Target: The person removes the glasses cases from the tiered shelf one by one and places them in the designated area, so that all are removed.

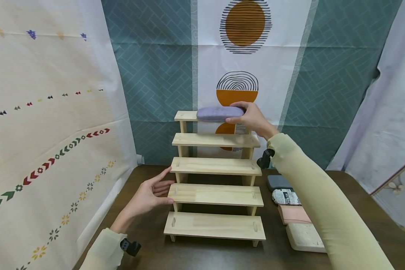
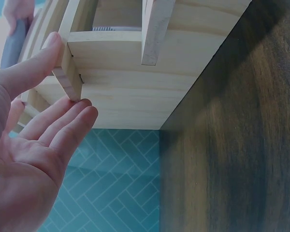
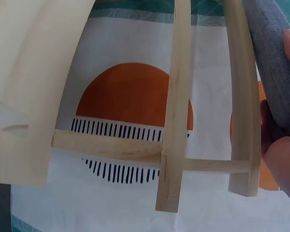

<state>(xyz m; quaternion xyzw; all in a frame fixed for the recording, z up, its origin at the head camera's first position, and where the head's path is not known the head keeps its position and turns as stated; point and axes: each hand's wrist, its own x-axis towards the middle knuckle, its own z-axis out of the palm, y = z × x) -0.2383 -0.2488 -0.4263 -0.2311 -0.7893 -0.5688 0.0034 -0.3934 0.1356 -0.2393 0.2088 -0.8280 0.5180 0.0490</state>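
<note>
A purple glasses case (image 1: 219, 113), fabric-covered, lies lengthwise along the top tier of a pale wooden stepped shelf (image 1: 216, 165). My right hand (image 1: 249, 116) grips the right end of this case, thumb in front and fingers over the top. In the right wrist view, the case (image 3: 273, 63) appears grey-blue beside the shelf's boards, with part of the hand (image 3: 287, 159) at the edge. At the shelf's left side, my left hand (image 1: 148, 197) has its fingers extended. Its thumb and fingertips touch the board ends around the middle and lower tiers, as the left wrist view shows of that hand (image 2: 34, 150).
On the brown table (image 1: 138, 247), right of the shelf, a row holds a dark grey case (image 1: 278, 182), a newsprint-patterned case (image 1: 286, 197), a pink case (image 1: 293, 214) and a cream case (image 1: 305, 237). Patterned curtains (image 1: 152, 75) hang behind and on both sides.
</note>
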